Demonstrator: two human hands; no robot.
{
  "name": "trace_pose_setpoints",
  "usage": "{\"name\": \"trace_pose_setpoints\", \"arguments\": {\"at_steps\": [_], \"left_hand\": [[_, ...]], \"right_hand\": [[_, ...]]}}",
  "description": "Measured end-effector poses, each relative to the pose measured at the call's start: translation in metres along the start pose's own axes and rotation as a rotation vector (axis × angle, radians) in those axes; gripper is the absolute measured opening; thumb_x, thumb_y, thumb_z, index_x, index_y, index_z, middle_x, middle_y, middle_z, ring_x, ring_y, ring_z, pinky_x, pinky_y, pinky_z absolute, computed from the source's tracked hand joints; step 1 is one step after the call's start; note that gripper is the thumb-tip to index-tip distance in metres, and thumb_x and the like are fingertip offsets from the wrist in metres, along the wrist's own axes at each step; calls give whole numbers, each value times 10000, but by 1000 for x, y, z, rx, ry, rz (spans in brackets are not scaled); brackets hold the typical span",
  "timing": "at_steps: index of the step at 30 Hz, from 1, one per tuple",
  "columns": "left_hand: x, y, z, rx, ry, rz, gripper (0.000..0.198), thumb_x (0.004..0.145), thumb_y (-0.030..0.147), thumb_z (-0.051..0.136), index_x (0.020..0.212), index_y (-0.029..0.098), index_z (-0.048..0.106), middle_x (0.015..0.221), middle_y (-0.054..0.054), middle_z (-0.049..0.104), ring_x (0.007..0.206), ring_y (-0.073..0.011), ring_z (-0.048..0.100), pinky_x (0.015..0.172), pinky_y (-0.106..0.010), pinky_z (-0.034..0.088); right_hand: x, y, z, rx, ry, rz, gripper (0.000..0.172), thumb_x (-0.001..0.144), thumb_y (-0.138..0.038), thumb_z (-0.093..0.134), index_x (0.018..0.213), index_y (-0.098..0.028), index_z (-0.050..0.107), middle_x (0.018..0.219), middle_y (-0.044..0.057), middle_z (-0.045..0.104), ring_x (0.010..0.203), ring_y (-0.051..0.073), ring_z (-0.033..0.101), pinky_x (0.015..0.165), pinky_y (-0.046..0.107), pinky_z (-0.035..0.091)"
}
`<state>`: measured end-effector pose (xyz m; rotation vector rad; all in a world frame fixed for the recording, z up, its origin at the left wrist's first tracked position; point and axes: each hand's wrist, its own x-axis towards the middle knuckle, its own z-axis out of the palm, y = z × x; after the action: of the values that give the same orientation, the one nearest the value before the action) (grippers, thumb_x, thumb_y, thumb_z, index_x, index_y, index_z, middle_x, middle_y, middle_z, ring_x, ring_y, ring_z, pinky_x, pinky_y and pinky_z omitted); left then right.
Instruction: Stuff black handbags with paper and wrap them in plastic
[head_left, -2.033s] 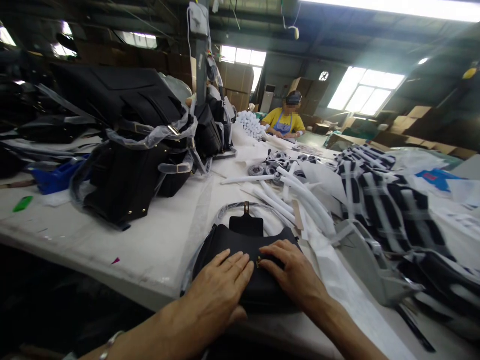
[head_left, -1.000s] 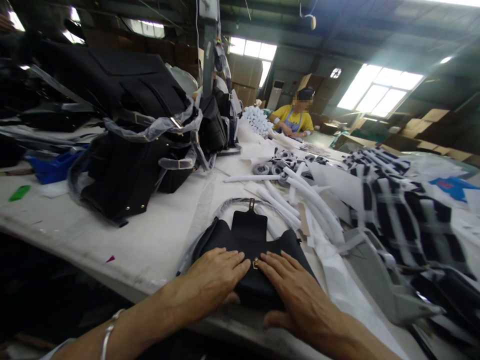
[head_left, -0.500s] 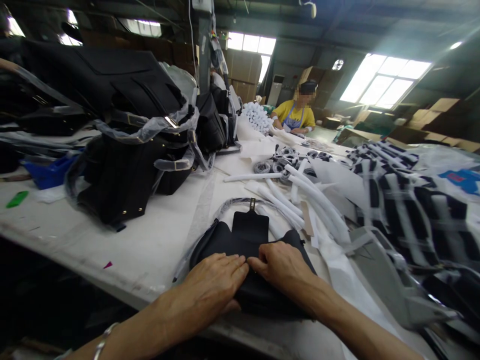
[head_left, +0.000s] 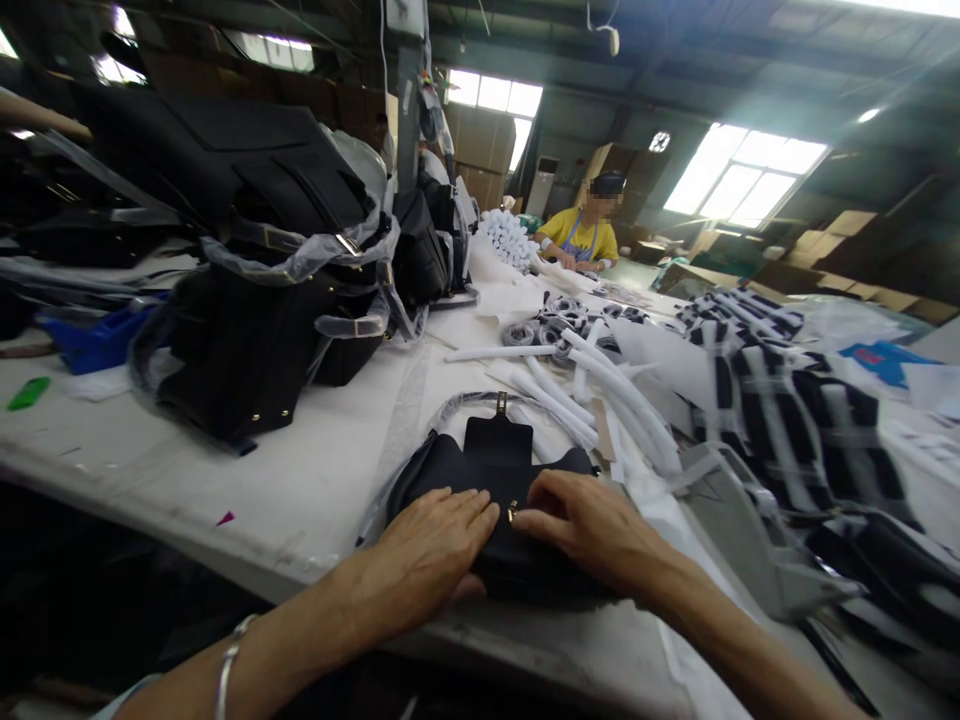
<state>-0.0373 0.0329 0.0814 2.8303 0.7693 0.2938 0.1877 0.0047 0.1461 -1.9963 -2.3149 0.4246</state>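
A black handbag [head_left: 427, 475] lies at the table's front edge. Its flap tab [head_left: 499, 440] points away from me and has a gold-coloured metal plate [head_left: 501, 403] at the end. My left hand [head_left: 442, 525] rests flat on the front of the bag, fingers stretched out. A small gold-coloured clasp [head_left: 513, 511] shows between my hands. My right hand [head_left: 574, 510] is curled on the bag, its thumb tip at the clasp. Its fingertips are partly hidden. The wrapped handle [head_left: 457, 402] arches behind the bag.
Black bags [head_left: 247, 330] with wrapped straps are piled at the left. White foam tubes [head_left: 630, 400] and coiled straps [head_left: 555, 325] lie beyond the handbag. Bundled black-and-white pieces [head_left: 772, 410] and a grey piece [head_left: 739, 530] lie at right. A person in yellow [head_left: 574, 238] sits across the table.
My right hand has shifted slightly right, and the clasp now shows beside its thumb. My left hand stays flat on the bag. The view has turned slightly.
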Motion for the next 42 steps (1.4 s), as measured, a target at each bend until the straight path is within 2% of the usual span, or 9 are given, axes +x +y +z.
{"name": "trace_pose_setpoints", "arguments": {"at_steps": [5,9,14,19,23,27,33,37,42], "left_hand": [[3,6,-8,7,-73,-63,798,772,342,787,1445,141,409,1465,-185,485,1338,-337,484,1096,-492,408],[6,7,6,86,-34,-107,669,862,320,676,1454,162,408,1444,-171,513,1321,-324,505,1065,-502,434],[3,0,50,315,63,-96,496,952,229,484,1444,187,440,1371,-162,581,1229,-293,587,998,-448,474],[-9,-6,89,456,373,-80,546,971,179,383,1511,246,341,1423,-121,542,1298,-290,516,1102,-499,345],[-16,-4,84,444,266,18,660,900,123,471,1528,236,301,1531,-130,409,1418,-327,356,1169,-593,193],[-12,1,84,424,245,41,868,801,350,727,1531,337,257,1562,-127,355,1446,-373,283,1153,-674,123],[4,-5,112,462,327,53,1020,629,618,814,1493,389,321,1545,-149,377,1422,-423,300,1125,-713,65],[7,-13,120,501,413,125,756,782,536,736,1446,439,387,1505,-81,453,1417,-364,333,1153,-670,25],[8,-16,102,525,444,139,635,874,524,641,1450,414,396,1444,-65,526,1400,-321,381,1169,-648,66]], "right_hand": [[-22,22,14,-114,-125,-160,1064,546,-627,851,1411,-107,517,1474,222,471,1370,400,420,1157,573,261],[-20,26,33,-202,-107,-189,930,671,-407,788,1480,-120,430,1541,189,376,1433,353,341,1200,561,197],[-12,35,54,-268,-65,-320,719,776,-183,620,1472,-156,444,1486,162,477,1374,359,435,1115,584,368],[-16,48,100,-398,244,-425,668,821,-18,479,1468,-182,440,1457,137,519,1345,349,474,1063,578,441],[-19,53,126,-352,418,-444,670,826,9,420,1477,-153,416,1500,137,467,1428,336,352,1098,600,396],[-13,53,119,-138,233,-441,785,715,-20,473,1488,-127,388,1553,136,385,1475,301,257,1174,605,264],[-5,34,53,228,-184,-321,939,807,-376,676,1548,-37,209,1582,224,264,1486,322,205,1199,554,210],[3,26,35,202,-15,-334,832,914,-541,577,1566,-164,222,1617,144,222,1505,282,146,1226,528,115],[14,54,68,115,25,-293,725,950,-593,482,1553,-247,276,1626,122,201,1508,278,130,1226,535,86]]}}
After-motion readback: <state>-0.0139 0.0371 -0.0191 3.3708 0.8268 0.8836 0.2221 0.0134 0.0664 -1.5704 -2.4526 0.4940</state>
